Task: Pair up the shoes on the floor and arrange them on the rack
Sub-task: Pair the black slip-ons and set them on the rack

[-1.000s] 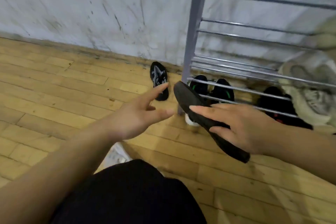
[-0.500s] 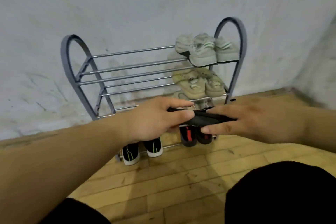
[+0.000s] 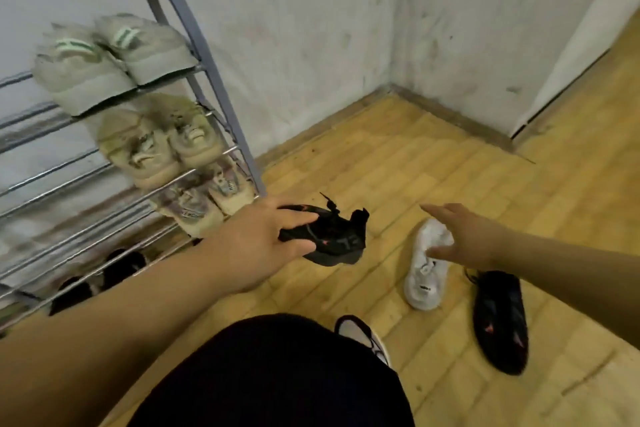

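Observation:
My left hand [image 3: 266, 239] grips a black shoe with red marks [image 3: 329, 236], held in the air just right of the grey metal rack [image 3: 204, 45]. My right hand [image 3: 464, 236] is open with fingers spread, hovering over a white sneaker [image 3: 424, 282] on the floor. A second black shoe with red marks [image 3: 500, 319] lies on the floor right of the sneaker. The rack holds a pale pair with green stripes [image 3: 107, 59] on top, a beige pair [image 3: 159, 142] below, a worn pair [image 3: 204, 201] lower down, and dark shoes [image 3: 100, 274] at the bottom.
My dark-clothed knee [image 3: 277, 374] fills the lower middle, with a shoe on my foot [image 3: 363, 333] beside it. White walls meet in a corner [image 3: 394, 80] behind the wooden floor [image 3: 415, 166]. The rack's left shelves show bare bars.
The view swung right from the rack's front to its right end. The black shoe passed from both hands to the left hand alone; the right hand let go and moved out over the white sneaker.

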Demonstrator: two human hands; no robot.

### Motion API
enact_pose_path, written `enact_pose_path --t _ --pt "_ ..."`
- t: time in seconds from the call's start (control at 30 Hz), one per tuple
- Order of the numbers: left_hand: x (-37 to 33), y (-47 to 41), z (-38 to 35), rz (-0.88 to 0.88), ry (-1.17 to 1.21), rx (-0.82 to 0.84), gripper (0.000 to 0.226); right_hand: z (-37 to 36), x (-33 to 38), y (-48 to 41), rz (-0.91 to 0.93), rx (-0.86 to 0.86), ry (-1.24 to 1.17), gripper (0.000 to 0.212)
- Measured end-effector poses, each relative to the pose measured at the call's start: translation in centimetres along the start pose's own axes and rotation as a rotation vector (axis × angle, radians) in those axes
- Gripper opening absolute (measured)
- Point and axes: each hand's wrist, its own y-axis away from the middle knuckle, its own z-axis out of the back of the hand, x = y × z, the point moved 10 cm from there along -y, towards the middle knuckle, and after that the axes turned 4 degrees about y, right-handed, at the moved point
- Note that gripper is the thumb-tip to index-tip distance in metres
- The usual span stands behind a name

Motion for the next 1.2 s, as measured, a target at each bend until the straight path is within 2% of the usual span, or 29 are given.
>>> enact_pose_path --t 0.13,0.23,0.3,0.4,0.53,0.63,0.7,0.8,0.9,1.03,1.2 --pt "0.9 -3.4 -4.9 0.061 -0.011 0.097 0.050 -12.5 -11.2 0.8 -0.458 0.147 -0.136 0.116" --pt "0.6 -4.9 -7.8 0.006 -0.003 0.118 0.050 -21.1 -15.6 4.1 -0.670 0.232 -0.201 0.125" --pt "0.7 -5.7 -9.0 0.010 0.039 0.133 0.048 -24.6 -16.4 5.6 -0.712 0.228 -0.205 0.124" --pt "0.6 -6.5 -9.6 0.014 0.085 0.129 0.045 -25.6 -16.1 6.1 -0.694 0.127 -0.231 0.117" --pt "0.0 -6.7 -8.0 0.031 0.149 0.078 0.038 -23.6 -15.5 6.1 -0.748 0.020 -0.501 0.126" --pt "-0.6 -5.8 -4.6 -0.010 0.117 -0.013 0.039 -18.7 -13.0 6.3 -0.661 -0.212 -0.906 0.110" --pt "-0.7 -4.4 -1.9 -0.024 0.108 -0.069 0.039 -14.4 -11.6 6.8 -0.576 -0.340 -0.996 0.102" --pt "-0.9 -1.1 2.6 -0.044 0.118 -0.146 0.041 -7.5 -7.5 7.5 -0.364 -0.330 -0.901 0.119" --pt "-0.3 3.3 6.9 -0.037 0.108 -0.208 0.046 0.3 -0.9 8.3 -0.100 -0.309 -0.736 0.121" --pt "1.2 10.7 12.7 0.040 0.122 -0.311 0.047 10.2 8.4 10.1 0.161 -0.360 -0.576 0.106" --pt "5.7 20.9 17.9 0.155 0.170 -0.494 0.054 18.9 18.2 12.9 0.294 -0.492 -0.489 0.074"
